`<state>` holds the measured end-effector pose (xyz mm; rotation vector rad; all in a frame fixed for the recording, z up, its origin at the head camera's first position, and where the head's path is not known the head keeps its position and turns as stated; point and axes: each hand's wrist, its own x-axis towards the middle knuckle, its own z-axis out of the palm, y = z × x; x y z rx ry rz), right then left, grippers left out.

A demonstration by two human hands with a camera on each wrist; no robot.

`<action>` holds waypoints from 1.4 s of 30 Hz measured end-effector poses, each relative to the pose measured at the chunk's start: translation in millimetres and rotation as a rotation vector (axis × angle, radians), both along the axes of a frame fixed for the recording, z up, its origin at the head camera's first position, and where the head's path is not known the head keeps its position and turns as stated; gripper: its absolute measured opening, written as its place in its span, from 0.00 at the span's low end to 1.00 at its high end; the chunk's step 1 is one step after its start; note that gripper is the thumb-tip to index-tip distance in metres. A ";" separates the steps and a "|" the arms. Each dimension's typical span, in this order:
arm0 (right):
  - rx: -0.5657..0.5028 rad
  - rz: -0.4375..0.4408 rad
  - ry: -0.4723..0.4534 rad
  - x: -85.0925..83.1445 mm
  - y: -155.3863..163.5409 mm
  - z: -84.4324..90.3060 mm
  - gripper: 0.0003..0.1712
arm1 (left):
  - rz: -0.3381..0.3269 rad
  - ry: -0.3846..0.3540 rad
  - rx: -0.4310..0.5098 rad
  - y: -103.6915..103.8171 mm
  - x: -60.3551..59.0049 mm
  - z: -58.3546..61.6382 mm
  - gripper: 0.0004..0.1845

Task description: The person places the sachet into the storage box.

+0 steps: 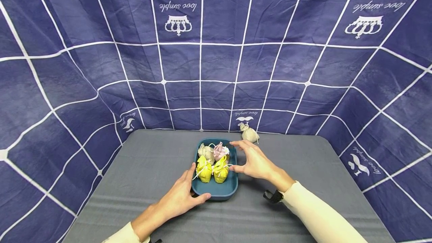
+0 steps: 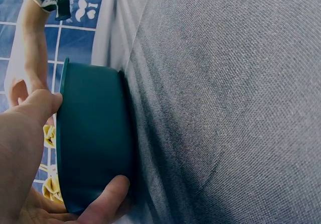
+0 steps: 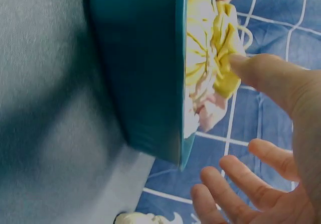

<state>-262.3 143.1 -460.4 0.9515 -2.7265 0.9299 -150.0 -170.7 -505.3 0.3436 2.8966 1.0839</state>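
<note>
A blue plastic tub sits on the table with several small drawstring pouches inside. Two yellow pouches, the left one and the right one, stand in front of a beige pouch and a pink pouch. My left hand holds the tub's near left corner, thumb at the front rim and fingers along the side wall. Over the tub's right rim is my right hand, fingers spread, thumb close to the right yellow pouch.
Another beige pouch lies outside the tub, by the table's back edge. Grey cloth covers the table. A blue curtain with white grid lines hangs behind and at both sides.
</note>
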 end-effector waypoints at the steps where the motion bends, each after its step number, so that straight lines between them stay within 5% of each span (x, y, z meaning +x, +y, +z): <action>1: -0.013 -0.007 -0.004 -1.3 1.3 0.4 0.48 | 0.000 -0.001 -0.001 -0.2 0.0 -0.1 0.68; 17: -0.114 -0.181 0.053 -55.6 29.2 -20.2 0.35 | 0.007 -0.004 -0.018 -0.4 0.3 0.8 0.68; 33: -0.103 -0.336 -0.023 -114.0 43.7 -37.1 0.33 | 0.006 0.001 -0.012 1.5 2.0 3.6 0.68; 42: -0.087 -0.342 -0.126 -135.1 45.3 -48.2 0.33 | 0.003 0.003 -0.019 1.7 2.8 2.9 0.68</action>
